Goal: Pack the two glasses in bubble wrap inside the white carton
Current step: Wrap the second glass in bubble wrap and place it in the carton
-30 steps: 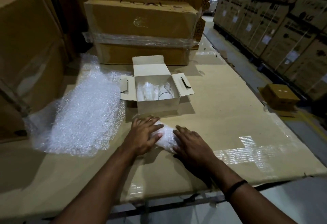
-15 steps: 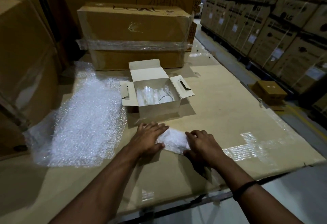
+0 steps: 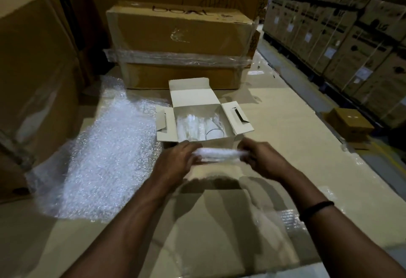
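As left hand (image 3: 175, 161), right hand (image 3: 261, 159) grip bundle (image 3: 217, 153) ends, carton (image 3: 193, 93) open.

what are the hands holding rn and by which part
A bubble-wrapped bundle, held by its two ends: left hand on the left end, right hand on the right, just in front of the white carton.

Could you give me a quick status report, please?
Left hand, right hand grip bubble-wrapped bundle ends. White carton open, a glass inside. Nothing blocking.

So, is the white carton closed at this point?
No, the white carton has its flaps folded out, and a glass shows inside it.
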